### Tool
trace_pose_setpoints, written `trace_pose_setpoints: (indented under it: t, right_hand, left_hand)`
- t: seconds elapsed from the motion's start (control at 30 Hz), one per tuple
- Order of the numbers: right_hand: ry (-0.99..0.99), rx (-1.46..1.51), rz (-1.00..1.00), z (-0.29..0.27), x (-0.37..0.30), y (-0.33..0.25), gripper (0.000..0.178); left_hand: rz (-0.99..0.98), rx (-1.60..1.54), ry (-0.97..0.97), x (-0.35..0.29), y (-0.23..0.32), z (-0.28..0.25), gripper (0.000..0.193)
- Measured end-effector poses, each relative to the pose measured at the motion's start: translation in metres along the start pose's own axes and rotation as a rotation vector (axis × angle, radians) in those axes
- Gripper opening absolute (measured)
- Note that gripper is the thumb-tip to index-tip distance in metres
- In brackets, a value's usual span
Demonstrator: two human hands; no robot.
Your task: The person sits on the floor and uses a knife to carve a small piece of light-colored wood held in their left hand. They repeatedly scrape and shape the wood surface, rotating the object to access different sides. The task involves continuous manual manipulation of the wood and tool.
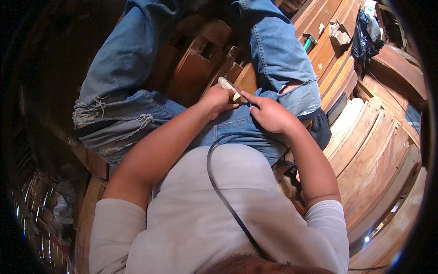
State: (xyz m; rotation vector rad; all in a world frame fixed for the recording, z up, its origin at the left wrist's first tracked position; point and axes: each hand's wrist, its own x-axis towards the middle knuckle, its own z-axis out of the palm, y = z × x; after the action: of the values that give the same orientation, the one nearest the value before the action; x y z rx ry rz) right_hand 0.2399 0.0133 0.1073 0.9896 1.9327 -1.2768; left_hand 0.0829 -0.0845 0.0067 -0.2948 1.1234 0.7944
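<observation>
Above my lap, my left hand point(218, 99) is closed around a small pale piece of wood point(223, 81) with a rounded far end. My right hand point(270, 113) meets it from the right, closed on a narrow-bladed tool point(236, 88) with its index finger stretched forward. The tool's thin blade lies along the right side of the wood. Most of its dark handle is hidden in my palm, so I cannot tell whether it is a knife or a file.
Carved wooden parts point(195, 68) lie between my legs. Long boards point(326, 27), a green-handled tool point(308, 44), a pale rough chunk point(339, 34) and a black plastic bag point(365, 39) are at the far right. Slatted wood point(365, 146) stands nearer. A black cable point(211, 171) crosses my shirt.
</observation>
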Motion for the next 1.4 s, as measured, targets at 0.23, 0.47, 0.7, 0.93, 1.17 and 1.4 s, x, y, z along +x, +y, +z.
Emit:
trace_pose_setpoints:
  t: [0.23, 0.47, 0.7, 0.93, 1.17, 1.4]
  right_hand:
    - [0.053, -0.013, -0.042, 0.005, 0.012, 0.010, 0.057]
    - [-0.001, 0.028, 0.015, -0.002, 0.015, -0.007, 0.056]
    - [-0.004, -0.015, 0.063, 0.002, 0.018, -0.006, 0.056]
    - [0.011, 0.007, 0.036, 0.001, 0.021, -0.001, 0.056]
    - [0.028, 0.043, 0.010, 0.002, 0.011, -0.004, 0.056]
    - [0.035, 0.011, 0.007, 0.001, 0.008, 0.000, 0.056]
  left_hand:
    - [0.002, -0.013, -0.038, 0.002, 0.002, -0.002, 0.030]
    - [-0.010, 0.005, 0.005, 0.001, 0.003, 0.002, 0.031]
    - [-0.019, 0.045, -0.005, 0.000, 0.004, 0.000, 0.030]
    - [-0.012, 0.037, -0.039, 0.006, 0.000, -0.003, 0.028]
    - [0.006, 0.024, -0.028, 0.006, -0.001, -0.007, 0.028]
    - [0.001, 0.061, -0.009, -0.001, 0.001, 0.001, 0.028]
